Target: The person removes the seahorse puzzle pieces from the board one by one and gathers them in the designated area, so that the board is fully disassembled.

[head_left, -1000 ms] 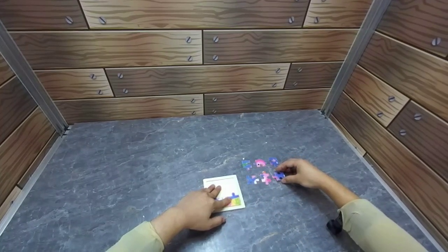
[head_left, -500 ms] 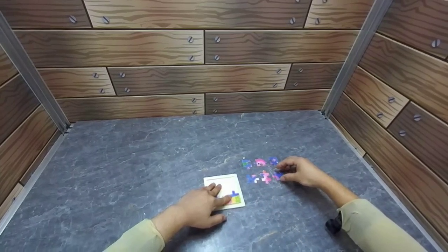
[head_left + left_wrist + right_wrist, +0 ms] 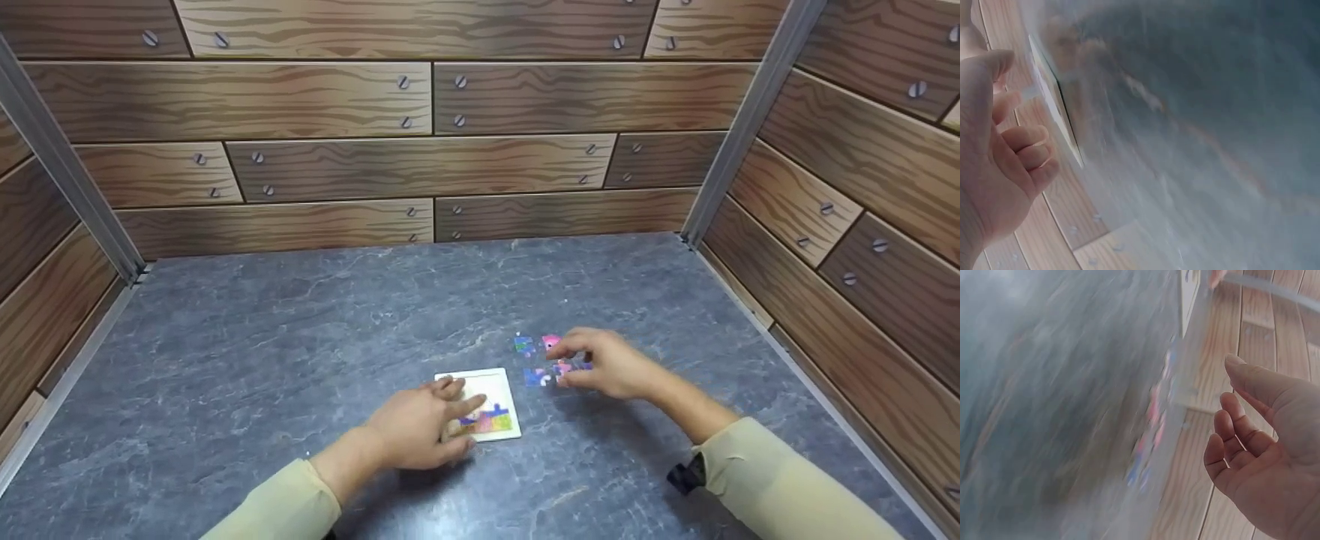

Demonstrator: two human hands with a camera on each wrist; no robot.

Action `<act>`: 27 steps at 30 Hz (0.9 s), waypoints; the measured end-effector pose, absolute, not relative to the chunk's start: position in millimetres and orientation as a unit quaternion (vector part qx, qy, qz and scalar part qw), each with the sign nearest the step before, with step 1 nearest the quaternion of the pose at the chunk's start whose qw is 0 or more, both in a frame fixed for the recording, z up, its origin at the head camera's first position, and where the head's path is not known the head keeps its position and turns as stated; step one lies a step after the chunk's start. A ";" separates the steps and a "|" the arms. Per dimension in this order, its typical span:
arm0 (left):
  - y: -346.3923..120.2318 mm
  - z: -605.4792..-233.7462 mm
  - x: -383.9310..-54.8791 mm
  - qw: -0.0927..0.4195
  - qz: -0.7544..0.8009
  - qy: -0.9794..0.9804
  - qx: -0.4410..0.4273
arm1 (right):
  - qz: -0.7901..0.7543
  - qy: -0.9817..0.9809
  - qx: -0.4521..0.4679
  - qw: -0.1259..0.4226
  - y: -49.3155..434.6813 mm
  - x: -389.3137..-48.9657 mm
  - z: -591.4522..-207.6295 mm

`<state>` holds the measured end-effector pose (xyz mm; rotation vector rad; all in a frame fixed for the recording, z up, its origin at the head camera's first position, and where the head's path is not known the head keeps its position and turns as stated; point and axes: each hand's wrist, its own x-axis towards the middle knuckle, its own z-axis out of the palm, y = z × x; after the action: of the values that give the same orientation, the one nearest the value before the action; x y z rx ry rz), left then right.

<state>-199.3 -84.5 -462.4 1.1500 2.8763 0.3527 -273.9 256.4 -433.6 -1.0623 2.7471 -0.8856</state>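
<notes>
A small white puzzle tray (image 3: pixel 493 384) lies on the table, with colourful pieces along its near edge. My left hand (image 3: pixel 416 424) is over its left side, fingers spread and covering part of it. To the right of the tray, my right hand (image 3: pixel 611 366) hovers over loose jigsaw pieces, thumb and fingers apart. In the right wrist view nothing shows between the fingers of the right hand (image 3: pixel 1264 444). Still visible are a blue-green piece (image 3: pixel 523 345), a pink piece with an eye (image 3: pixel 550 342) and a blue-and-white piece (image 3: pixel 535 376). The right hand hides others.
The grey marbled table (image 3: pixel 300 337) is enclosed by wood-patterned walls (image 3: pixel 322 101) at the back and sides. Metal posts (image 3: pixel 739 131) stand at the back corners. A dark object (image 3: pixel 684 477) sits at the right sleeve.
My right hand has moved left from the rightmost pieces to over the middle ones. My left hand has shifted slightly up and back, uncovering more coloured pieces in the tray.
</notes>
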 end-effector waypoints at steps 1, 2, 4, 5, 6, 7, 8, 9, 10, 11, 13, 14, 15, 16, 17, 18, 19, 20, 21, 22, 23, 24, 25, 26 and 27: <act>-87.6 -462.2 -200.9 0.010 0.121 0.922 0.367 | -0.287 0.890 -0.352 0.031 251.1 -272.9 -433.0; -91.0 -462.3 -202.4 0.010 0.126 0.923 0.364 | -0.288 0.887 -0.360 0.030 245.7 -272.3 -432.9; -97.8 -462.9 -205.6 0.012 0.137 0.922 0.361 | -0.293 0.879 -0.374 0.035 234.5 -271.1 -433.0; -100.9 -463.7 -207.2 0.014 0.139 0.922 0.360 | -0.296 0.875 -0.380 0.040 228.7 -270.7 -433.5; -103.8 -464.4 -208.8 0.017 0.141 0.922 0.359 | -0.297 0.873 -0.385 0.044 222.7 -270.2 -433.8; -106.4 -465.3 -210.3 0.020 0.141 0.923 0.357 | -0.296 0.870 -0.392 0.048 216.5 -269.8 -434.6; -108.8 -466.1 -211.8 0.024 0.140 0.924 0.355 | -0.296 0.866 -0.400 0.052 210.4 -269.6 -435.4; -110.9 -466.8 -213.0 0.027 0.140 0.925 0.353 | -0.295 0.864 -0.405 0.058 204.0 -268.9 -436.0; -112.5 -467.5 -214.3 0.031 0.139 0.926 0.349 | -0.289 0.863 -0.409 0.062 197.8 -268.3 -436.9; -114.0 -468.2 -215.4 0.035 0.138 0.927 0.346 | -0.284 0.863 -0.413 0.066 191.6 -267.6 -437.9; -116.0 -469.0 -216.7 0.042 0.137 0.930 0.339 | -0.278 0.860 -0.422 0.077 179.9 -265.8 -439.9; -116.7 -469.7 -217.2 0.045 0.135 0.931 0.337 | -0.276 0.859 -0.423 0.083 174.7 -264.8 -441.1; -117.0 -470.1 -217.5 0.047 0.133 0.932 0.335 | -0.273 0.860 -0.422 0.091 169.7 -263.8 -442.3; -117.2 -470.6 -217.8 0.049 0.130 0.932 0.334 | -0.271 0.859 -0.423 0.097 165.4 -262.9 -443.6; -117.2 -471.0 -217.9 0.048 0.127 0.932 0.335 | -0.269 0.859 -0.423 0.103 161.6 -262.2 -445.3; -117.1 -471.4 -217.9 0.049 0.124 0.933 0.335 | -0.269 0.859 -0.423 0.109 158.2 -261.7 -447.1; -117.0 -471.7 -217.9 0.049 0.121 0.933 0.335 | -0.266 0.860 -0.421 0.113 155.2 -261.3 -448.7; -117.0 -471.9 -217.9 0.049 0.118 0.933 0.335 | -0.263 0.861 -0.420 0.115 152.5 -261.1 -450.5; -117.0 -472.0 -217.9 0.050 0.116 0.934 0.335 | -0.262 0.861 -0.420 0.117 150.0 -261.1 -452.1; -117.1 -472.1 -217.9 0.052 0.114 0.934 0.335 | -0.261 0.861 -0.419 0.119 147.8 -261.3 -453.8; -117.2 -472.1 -217.9 0.054 0.112 0.934 0.334 | -0.262 0.861 -0.419 0.121 145.8 -261.7 -455.5; -117.4 -472.2 -217.9 0.057 0.110 0.934 0.334 | -0.265 0.859 -0.420 0.123 144.0 -262.1 -457.2; -117.6 -472.2 -217.8 0.058 0.109 0.934 0.334 | -0.267 0.858 -0.421 0.126 142.4 -262.5 -458.7; -117.8 -472.2 -217.8 0.060 0.108 0.934 0.335 | -0.270 0.856 -0.422 0.129 140.9 -262.9 -460.2; -118.0 -472.2 -217.7 0.061 0.107 0.934 0.335 | -0.273 0.855 -0.421 0.134 139.7 -263.2 -461.5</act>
<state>-217.7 -118.0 -472.2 1.0137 2.8256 0.3244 -263.2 139.7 -461.5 -1.2199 2.4769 -0.7912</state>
